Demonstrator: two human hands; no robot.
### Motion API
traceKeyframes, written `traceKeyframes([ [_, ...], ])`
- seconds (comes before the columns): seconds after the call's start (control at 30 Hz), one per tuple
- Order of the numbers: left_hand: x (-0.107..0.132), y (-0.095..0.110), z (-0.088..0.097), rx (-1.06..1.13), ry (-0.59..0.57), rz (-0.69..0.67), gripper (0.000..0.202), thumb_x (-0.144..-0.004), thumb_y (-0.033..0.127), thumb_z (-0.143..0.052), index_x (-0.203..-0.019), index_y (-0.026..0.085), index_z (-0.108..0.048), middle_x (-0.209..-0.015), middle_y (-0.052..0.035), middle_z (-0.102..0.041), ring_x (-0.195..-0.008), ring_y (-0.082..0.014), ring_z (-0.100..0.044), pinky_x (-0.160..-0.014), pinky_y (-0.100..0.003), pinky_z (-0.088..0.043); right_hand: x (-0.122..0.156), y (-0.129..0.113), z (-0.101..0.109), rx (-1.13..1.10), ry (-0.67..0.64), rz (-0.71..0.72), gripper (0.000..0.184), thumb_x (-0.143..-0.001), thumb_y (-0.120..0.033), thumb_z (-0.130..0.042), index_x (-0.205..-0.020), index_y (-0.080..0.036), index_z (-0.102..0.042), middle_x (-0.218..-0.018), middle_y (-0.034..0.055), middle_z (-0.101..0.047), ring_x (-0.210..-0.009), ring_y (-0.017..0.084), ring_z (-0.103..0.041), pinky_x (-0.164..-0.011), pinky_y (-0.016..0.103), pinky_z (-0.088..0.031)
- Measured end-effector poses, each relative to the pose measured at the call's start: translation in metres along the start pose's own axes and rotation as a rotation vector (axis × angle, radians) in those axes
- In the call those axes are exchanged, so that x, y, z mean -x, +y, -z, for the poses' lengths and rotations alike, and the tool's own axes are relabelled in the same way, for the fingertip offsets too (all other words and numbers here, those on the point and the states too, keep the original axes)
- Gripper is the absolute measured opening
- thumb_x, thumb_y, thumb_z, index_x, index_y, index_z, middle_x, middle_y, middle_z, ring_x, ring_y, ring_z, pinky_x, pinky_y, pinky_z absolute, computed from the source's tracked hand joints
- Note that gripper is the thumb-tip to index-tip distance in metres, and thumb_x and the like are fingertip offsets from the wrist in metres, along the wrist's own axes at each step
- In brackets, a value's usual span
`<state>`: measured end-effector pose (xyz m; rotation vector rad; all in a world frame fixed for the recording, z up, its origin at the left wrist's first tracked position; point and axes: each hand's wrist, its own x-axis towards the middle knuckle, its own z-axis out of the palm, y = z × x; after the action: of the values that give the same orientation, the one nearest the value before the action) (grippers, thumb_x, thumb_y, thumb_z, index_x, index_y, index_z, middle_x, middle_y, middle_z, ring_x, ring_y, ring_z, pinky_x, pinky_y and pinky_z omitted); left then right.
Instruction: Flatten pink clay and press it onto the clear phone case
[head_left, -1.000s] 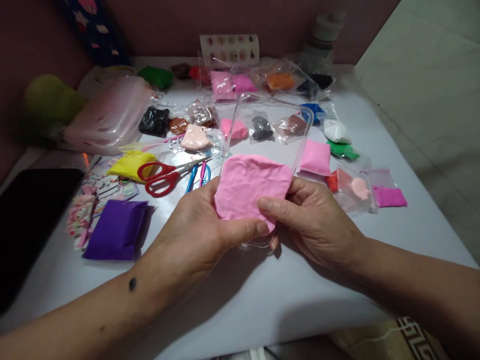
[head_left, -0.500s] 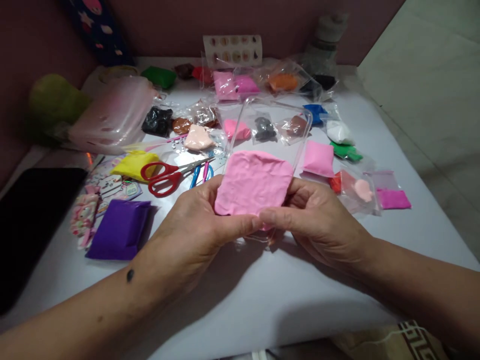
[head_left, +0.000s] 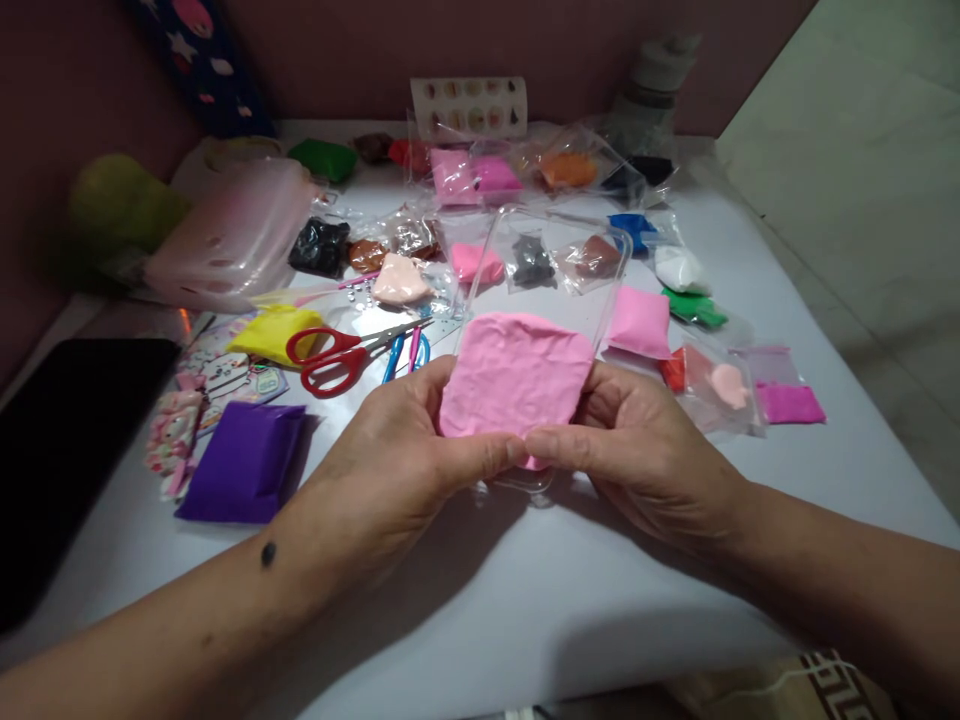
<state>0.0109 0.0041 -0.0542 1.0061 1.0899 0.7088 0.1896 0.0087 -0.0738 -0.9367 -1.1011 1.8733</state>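
Both of my hands hold a flat slab of pink clay [head_left: 517, 372] pressed onto a clear plastic phone case [head_left: 551, 260], tilted up above the white table [head_left: 525, 590]. My left hand [head_left: 394, 460] grips the slab's left edge, with the thumb lying along its lower edge. My right hand [head_left: 637, 450] grips the right edge, and its thumb meets the left thumb at the bottom of the slab. The fingers of both hands curl behind the case.
Red-handled scissors [head_left: 334, 352], a yellow clay pack [head_left: 274, 330] and a purple clay pack [head_left: 244, 462] lie to the left. Several bagged clay pieces fill the back and right. A pink plastic box [head_left: 232, 235] and a black tablet [head_left: 64, 440] sit at far left.
My thumbs have slid toward each other along the slab's lower edge and now meet. The slab looks a little flatter and squarer. The view has shifted slightly.
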Motion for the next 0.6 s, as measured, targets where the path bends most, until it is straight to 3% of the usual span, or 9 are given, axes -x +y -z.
traceKeyframes([
  [0.13, -0.0005, -0.0018, 0.0002, -0.038, 0.021, -0.011, 0.035, -0.072, 0.021, -0.077, -0.104, 0.023, -0.065, -0.091, -0.0020, -0.070, -0.081, -0.0238, -0.067, -0.068, -0.032, -0.052, -0.0005, 0.0011, 0.0011, 0.045, 0.062, -0.006, 0.027, -0.076, -0.021, -0.080, -0.100, -0.020, -0.068, -0.093, 0.0030, -0.067, -0.081, 0.017, -0.063, -0.073, 0.030, -0.054],
  [0.27, -0.0009, -0.0036, -0.0020, -0.062, 0.027, -0.008, 0.037, -0.069, 0.023, -0.078, -0.103, 0.024, -0.065, -0.088, -0.0013, -0.067, -0.080, -0.0252, -0.067, -0.069, -0.035, -0.053, -0.0010, -0.0004, 0.0005, 0.063, 0.076, -0.028, 0.022, -0.079, -0.020, -0.076, -0.100, -0.020, -0.068, -0.096, 0.0038, -0.069, -0.078, 0.016, -0.063, -0.076, 0.034, -0.055],
  [0.43, 0.0003, -0.0027, -0.0025, -0.092, 0.065, 0.006, 0.037, -0.069, 0.024, -0.078, -0.103, 0.024, -0.064, -0.087, -0.0011, -0.066, -0.081, -0.0268, -0.068, -0.070, -0.037, -0.053, 0.0001, -0.0007, 0.0023, 0.001, 0.027, -0.067, 0.014, -0.082, -0.024, -0.075, -0.095, -0.020, -0.072, -0.090, 0.0030, -0.070, -0.077, 0.015, -0.063, -0.072, 0.029, -0.052],
  [0.6, 0.0006, -0.0023, 0.0013, -0.106, 0.010, 0.028, 0.033, -0.072, 0.023, -0.075, -0.104, 0.026, -0.066, -0.089, -0.0016, -0.068, -0.084, -0.0276, -0.068, -0.071, -0.037, -0.053, 0.0006, 0.0006, 0.0043, -0.017, 0.029, -0.069, 0.016, -0.081, -0.027, -0.077, -0.095, -0.020, -0.073, -0.091, 0.0036, -0.071, -0.078, 0.016, -0.063, -0.072, 0.028, -0.052],
])
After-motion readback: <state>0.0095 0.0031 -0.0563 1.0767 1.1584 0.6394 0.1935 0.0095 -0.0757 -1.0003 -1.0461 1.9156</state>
